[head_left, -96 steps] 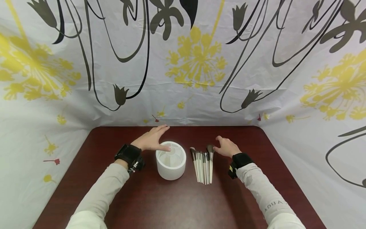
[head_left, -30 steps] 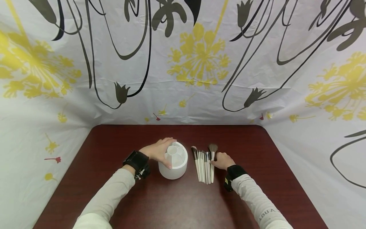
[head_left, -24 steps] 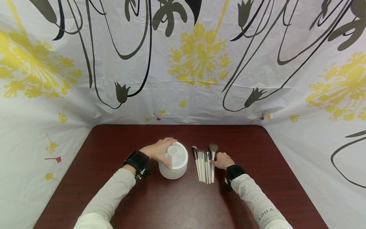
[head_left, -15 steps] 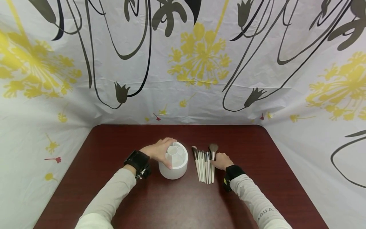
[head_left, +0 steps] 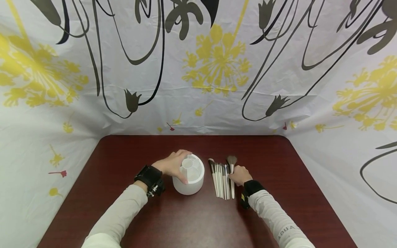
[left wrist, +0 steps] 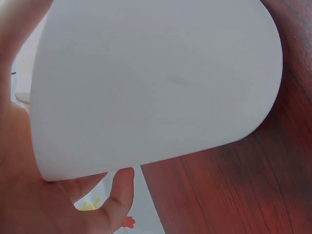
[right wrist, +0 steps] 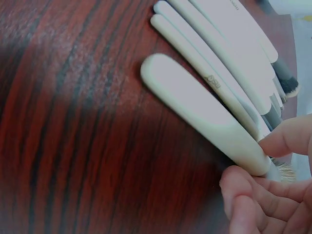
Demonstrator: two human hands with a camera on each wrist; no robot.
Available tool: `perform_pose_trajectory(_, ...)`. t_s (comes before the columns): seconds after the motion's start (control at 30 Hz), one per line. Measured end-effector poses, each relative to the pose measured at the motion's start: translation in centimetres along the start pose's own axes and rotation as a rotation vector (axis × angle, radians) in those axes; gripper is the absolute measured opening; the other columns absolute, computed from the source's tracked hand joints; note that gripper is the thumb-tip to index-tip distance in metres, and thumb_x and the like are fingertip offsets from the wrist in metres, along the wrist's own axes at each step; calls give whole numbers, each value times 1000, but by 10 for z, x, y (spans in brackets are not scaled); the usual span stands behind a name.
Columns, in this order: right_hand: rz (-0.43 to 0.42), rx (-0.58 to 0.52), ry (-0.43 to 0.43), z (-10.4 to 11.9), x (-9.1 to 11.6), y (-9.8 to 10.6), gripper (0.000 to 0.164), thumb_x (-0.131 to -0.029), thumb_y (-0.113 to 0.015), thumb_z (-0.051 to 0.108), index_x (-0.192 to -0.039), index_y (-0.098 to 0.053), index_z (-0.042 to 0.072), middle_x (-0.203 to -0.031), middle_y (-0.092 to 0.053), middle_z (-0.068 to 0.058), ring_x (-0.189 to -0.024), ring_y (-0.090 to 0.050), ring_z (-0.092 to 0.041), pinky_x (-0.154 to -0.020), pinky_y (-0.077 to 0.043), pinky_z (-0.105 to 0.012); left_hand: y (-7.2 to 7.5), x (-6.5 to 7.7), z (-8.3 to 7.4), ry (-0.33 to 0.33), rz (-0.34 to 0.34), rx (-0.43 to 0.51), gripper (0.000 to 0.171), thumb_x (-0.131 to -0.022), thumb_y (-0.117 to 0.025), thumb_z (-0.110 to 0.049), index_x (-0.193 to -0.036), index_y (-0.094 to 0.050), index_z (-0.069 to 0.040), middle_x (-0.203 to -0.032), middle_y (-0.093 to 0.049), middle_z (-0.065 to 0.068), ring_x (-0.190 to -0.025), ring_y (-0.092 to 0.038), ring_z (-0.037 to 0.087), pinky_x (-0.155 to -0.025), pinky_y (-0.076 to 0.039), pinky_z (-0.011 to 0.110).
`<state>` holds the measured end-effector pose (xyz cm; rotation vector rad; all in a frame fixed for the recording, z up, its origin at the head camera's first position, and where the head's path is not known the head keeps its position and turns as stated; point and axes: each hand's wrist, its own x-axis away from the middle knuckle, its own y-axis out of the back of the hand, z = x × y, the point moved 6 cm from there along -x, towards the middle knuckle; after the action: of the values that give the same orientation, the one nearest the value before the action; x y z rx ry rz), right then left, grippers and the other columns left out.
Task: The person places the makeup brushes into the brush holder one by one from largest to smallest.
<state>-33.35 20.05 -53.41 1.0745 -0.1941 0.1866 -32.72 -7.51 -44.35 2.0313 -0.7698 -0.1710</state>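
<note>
A white round brush organizer [head_left: 187,188] with inner compartments stands on the table, left of the brushes. My left hand [head_left: 170,166] holds it by the side, thumb in front and fingers round the back of the rim. In the left wrist view the organizer's smooth wall [left wrist: 161,83] fills most of the picture. Right of it lies a row of several white-handled makeup brushes [head_left: 221,182], bristles pointing away from me. My right hand [head_left: 241,175] pinches the rightmost, a large fluffy makeup brush [right wrist: 200,112], near the top of its handle. A narrow gap separates its handle from its neighbours.
The dark red wood-grain table [head_left: 198,224] has rounded far corners. A white patterned curtain [head_left: 211,117] hangs right behind its far edge and along both sides. Each wrist wears a black strapped camera, the left one [head_left: 150,179] close beside the organizer.
My left hand has come down from above onto the organizer's side. My right hand has moved from beside the large brush's bristles to its handle, and that brush has shifted slightly right.
</note>
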Motion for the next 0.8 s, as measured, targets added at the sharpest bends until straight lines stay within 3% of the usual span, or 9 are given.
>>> perform_pose_trajectory(0.37, -50, -23, 10, 3, 2, 7, 31, -81, -58, 21, -54, -54, 8, -45, -53, -4, -41, -53, -18, -39, -36, -25, 0, -1, 1, -7, -2, -6, 110, -49, -86, -45, -139, -29, -18, -140, -29, 6, -121, -31, 31, -92, -36, 46)
perform_pose_trajectory(0.8, -71, -52, -6, 7, 9, 26, 27, -80, -60, 19, -57, -54, 7, -50, -56, -8, -47, -58, -20, -44, -41, -27, -2, -3, 4, -28, -5, -33, 112, -49, -85, -46, -140, -27, -16, -140, -28, 6, -122, -31, 33, -93, -36, 46)
